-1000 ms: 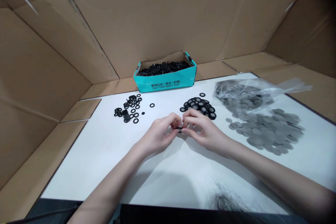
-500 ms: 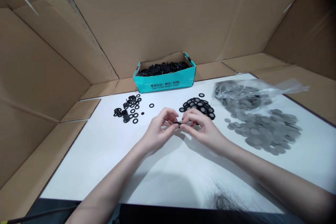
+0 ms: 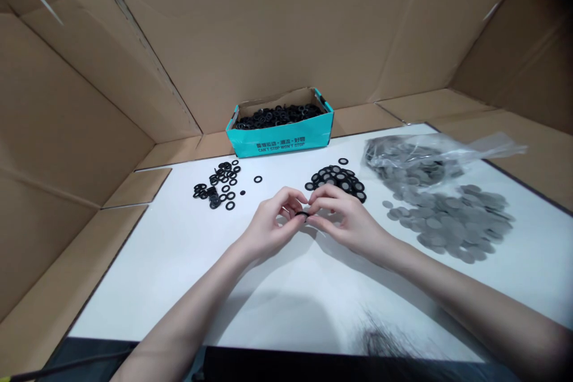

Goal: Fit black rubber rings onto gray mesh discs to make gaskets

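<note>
Between my two hands, just above the white table, is a small black rubber ring (image 3: 302,213). My left hand (image 3: 276,218) pinches its left side with thumb and fingertips. The fingers of my right hand (image 3: 338,213) are closed on its right side. Whether a grey disc sits inside this ring is too small to tell. Right behind my right hand lies a pile of black rings with grey discs in them (image 3: 338,178). Plain black rings (image 3: 226,174) lie scattered to the left of my hands.
A turquoise cardboard box (image 3: 282,138) full of black rings stands at the back. On the right are loose grey mesh-like discs (image 3: 456,224) and a clear plastic bag (image 3: 416,158) holding more. Cardboard walls (image 3: 277,24) surround the white table (image 3: 179,268).
The ring has tilted between my fingers, so more of its curve shows. My hands have stayed in almost the same place.
</note>
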`<state>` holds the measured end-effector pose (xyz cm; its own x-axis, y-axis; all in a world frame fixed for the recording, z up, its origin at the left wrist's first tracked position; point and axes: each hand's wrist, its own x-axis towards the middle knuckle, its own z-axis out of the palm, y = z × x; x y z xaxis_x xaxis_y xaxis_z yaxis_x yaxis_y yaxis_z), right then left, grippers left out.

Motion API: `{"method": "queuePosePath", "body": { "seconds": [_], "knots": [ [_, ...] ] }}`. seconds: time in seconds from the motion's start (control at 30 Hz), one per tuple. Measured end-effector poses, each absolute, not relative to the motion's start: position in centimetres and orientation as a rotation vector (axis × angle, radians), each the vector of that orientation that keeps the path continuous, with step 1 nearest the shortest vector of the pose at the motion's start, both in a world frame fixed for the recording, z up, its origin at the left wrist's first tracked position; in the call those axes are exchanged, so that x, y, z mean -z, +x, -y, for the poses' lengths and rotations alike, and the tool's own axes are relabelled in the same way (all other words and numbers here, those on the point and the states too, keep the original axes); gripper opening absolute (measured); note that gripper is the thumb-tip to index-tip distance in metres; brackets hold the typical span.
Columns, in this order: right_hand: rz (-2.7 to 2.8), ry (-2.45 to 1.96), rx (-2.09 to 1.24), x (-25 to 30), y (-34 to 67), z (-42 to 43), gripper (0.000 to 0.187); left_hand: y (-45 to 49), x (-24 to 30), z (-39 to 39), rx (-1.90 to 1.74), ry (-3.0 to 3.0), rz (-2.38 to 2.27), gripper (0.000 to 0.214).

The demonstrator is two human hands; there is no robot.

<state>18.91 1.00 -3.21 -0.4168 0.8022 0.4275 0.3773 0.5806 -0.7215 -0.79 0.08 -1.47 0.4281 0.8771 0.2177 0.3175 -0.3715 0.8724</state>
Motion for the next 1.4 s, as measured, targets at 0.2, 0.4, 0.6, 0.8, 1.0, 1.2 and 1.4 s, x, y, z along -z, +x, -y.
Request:
{"method": "queuePosePath", "body": {
  "seconds": [0.2, 0.4, 0.6, 0.8, 1.0, 1.2, 1.4],
  "knots": [
    [1.988, -0.944, -0.812, 2.83, 18.69, -0.83, 0.014, -0.83, 1.39, 0.31, -0.797, 1.81, -0.987, 0.015],
    [1.964, -0.923, -0.898, 2.53, 18.47, -0.56, 0.02, -1.22, 0.75, 0.38, -0.734, 1.852, -0.949, 0.01],
    [1.96, -0.895, -0.857, 2.71, 18.38, -0.46, 0.018, -1.49, 0.55, 0.32, -0.725, 1.88, -0.953, 0.009],
    [2.045, -0.9, -0.775, 2.88, 18.63, -0.67, 0.016, -1.44, 0.55, 0.32, -0.708, 1.992, -0.994, 0.014],
    [2.063, -0.881, -0.688, 2.99, 18.91, -0.92, 0.005, -1.39, 0.62, 0.24, -0.753, 1.971, -0.988, 0.02],
    [2.048, -0.878, -0.735, 3.0, 18.88, -0.9, 0.013, -1.15, 0.94, 0.22, -0.817, 1.947, -0.993, 0.014],
    [1.998, -0.889, -0.851, 2.8, 18.89, -0.84, 0.016, -1.03, 1.32, 0.36, -0.801, 1.919, -0.94, 0.01]
  ]
}}
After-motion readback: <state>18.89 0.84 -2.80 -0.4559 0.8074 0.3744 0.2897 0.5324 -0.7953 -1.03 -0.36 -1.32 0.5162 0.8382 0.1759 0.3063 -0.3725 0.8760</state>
